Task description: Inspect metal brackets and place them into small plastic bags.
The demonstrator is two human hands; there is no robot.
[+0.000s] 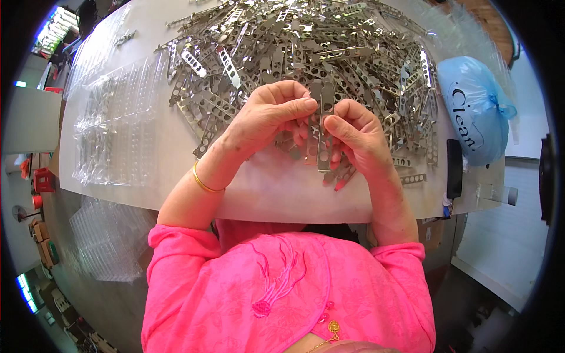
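Note:
Between my two hands, above the near edge of the pile, are flat metal strips [323,144] with round holes, held upright. My left hand [276,109] pinches them near the upper end with thumb and forefinger. On the other side my right hand [359,132] grips the strips around their middle, its thumb pressed on the edge. Whether there are two strips or more, I cannot tell. Just beyond my hands spreads a big heap of similar loose metal strips [282,59], lying in all directions.
Clear plastic trays [118,123] lie stacked at the table's left, and more trays [112,241] sit below its edge. A tied blue plastic bag [475,112] stands at the right beside a black phone-like object [454,169]. The white tabletop [282,197] runs along my front.

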